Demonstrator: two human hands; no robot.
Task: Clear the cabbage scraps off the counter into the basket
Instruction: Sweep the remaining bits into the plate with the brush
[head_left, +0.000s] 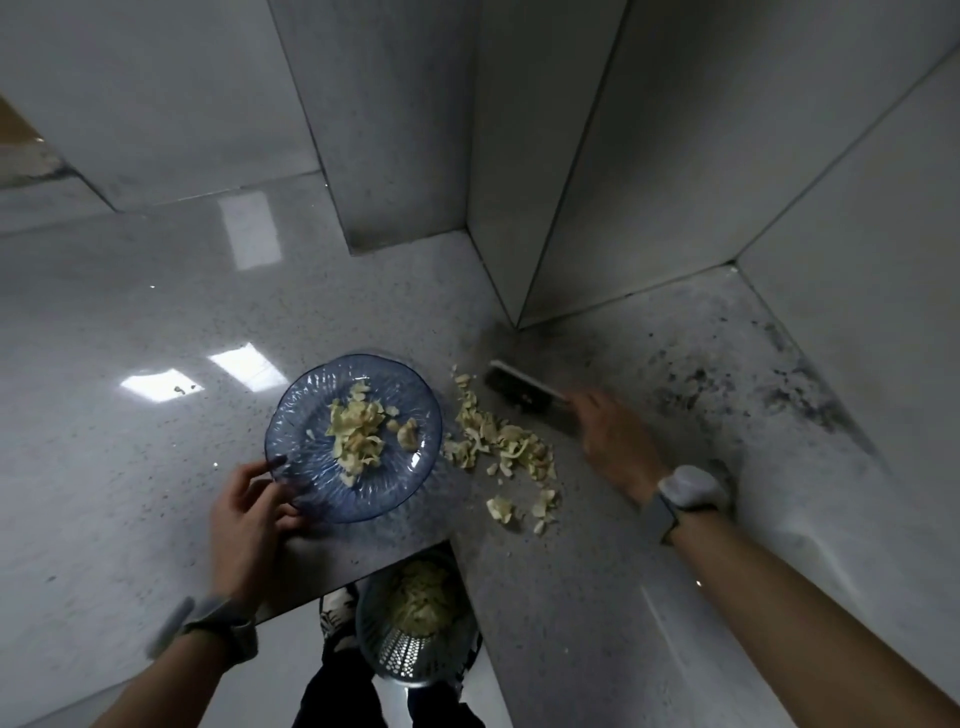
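Observation:
Pale cabbage scraps (498, 441) lie strewn on the speckled grey counter (156, 415), just right of a blue glass plate (311, 483) that carries a small heap of scraps. My left hand (249, 514) grips the plate's near-left rim. My right hand (618, 441) holds the handle of a dark brush (519, 387), whose bristles sit just behind the loose scraps. A grey perforated basket (415, 654) stands on the floor below the counter's inner corner, with cabbage pieces inside.
Tiled walls and a pillar (405, 130) close in behind and to the right. Dark grime marks the counter's right side (779, 395). One small scrap (179, 388) lies far left. My legs and shoes show beside the basket.

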